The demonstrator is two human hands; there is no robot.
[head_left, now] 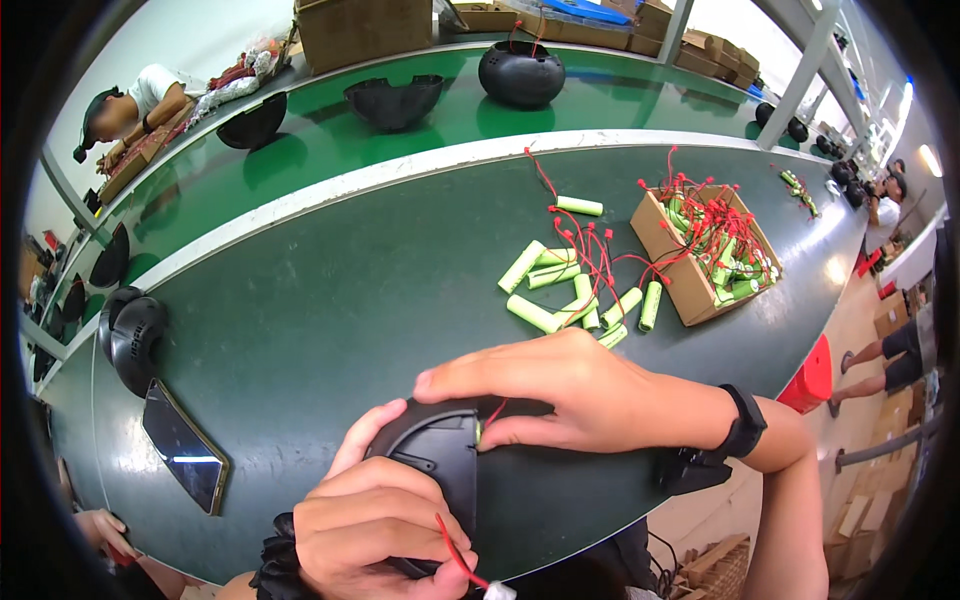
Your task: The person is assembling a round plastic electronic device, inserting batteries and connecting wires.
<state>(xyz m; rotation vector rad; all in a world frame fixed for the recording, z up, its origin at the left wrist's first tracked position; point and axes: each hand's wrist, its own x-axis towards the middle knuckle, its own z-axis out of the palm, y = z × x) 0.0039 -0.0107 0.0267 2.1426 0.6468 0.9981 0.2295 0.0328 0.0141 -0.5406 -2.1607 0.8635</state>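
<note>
My left hand [380,520] is closed around a curved black plastic housing [450,455], held tilted above the near edge of the table. A red wire with a white connector [498,592] hangs out by the left thumb. My right hand [590,395] bends over the housing's far side, index finger on its rim and thumb at its right edge. Beside that thumb a sliver of a green battery cell [480,434] and a short red wire show; the rest is hidden inside. Beyond the right hand lie several loose green battery cells [533,314] with red leads.
An open cardboard box [672,268] full of wired cells stands at the right. On the left are a phone [185,450] and black rounded parts [135,340]. Black shells [395,102] sit on the green bench beyond the white rail [330,187]. Other people work nearby.
</note>
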